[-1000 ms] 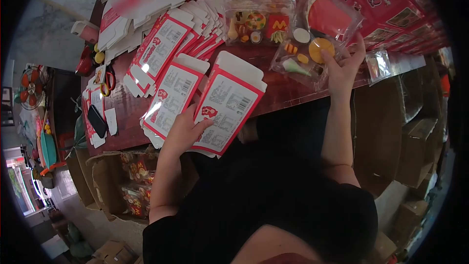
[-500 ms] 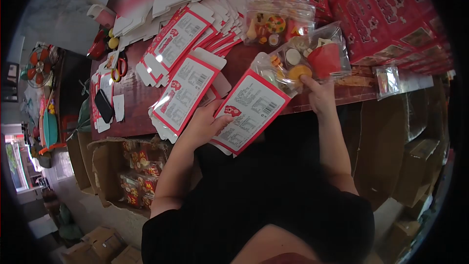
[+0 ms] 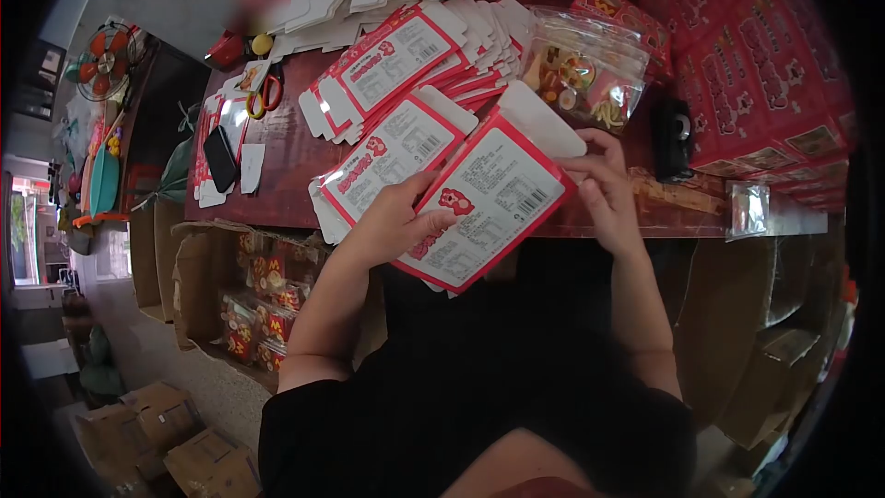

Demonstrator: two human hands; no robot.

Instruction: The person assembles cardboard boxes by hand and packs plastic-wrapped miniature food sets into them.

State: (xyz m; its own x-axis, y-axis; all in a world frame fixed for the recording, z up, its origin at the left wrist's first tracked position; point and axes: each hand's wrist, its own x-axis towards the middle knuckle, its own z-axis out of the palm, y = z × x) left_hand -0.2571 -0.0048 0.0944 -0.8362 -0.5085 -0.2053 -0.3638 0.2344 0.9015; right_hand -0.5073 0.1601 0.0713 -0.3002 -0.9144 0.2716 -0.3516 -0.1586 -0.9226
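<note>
My left hand (image 3: 396, 224) grips a red and white printed carton (image 3: 493, 194) by its left edge, thumb on the printed face. At the carton's upper right end, beside its raised white flap, is my right hand (image 3: 604, 186), fingers bent against the edge. The clear bag of toy food is out of sight, so whether it lies inside the carton cannot be seen. Under my left hand lies another flat carton (image 3: 392, 152). A fanned pile of cartons (image 3: 396, 60) rests behind it. Clear bags of toy food (image 3: 585, 74) lie beyond the held carton.
Red printed boxes (image 3: 765, 83) stand stacked at right, with a black tape dispenser (image 3: 673, 140) before them. Scissors (image 3: 265, 95) and a black phone (image 3: 220, 159) lie on the left. Below the table edge, an open cardboard box (image 3: 207, 286) holds packed bags.
My right hand has brought the clear toy bag to the carton's open end, and the bag is no longer visible. The view has shifted, showing the tape dispenser.
</note>
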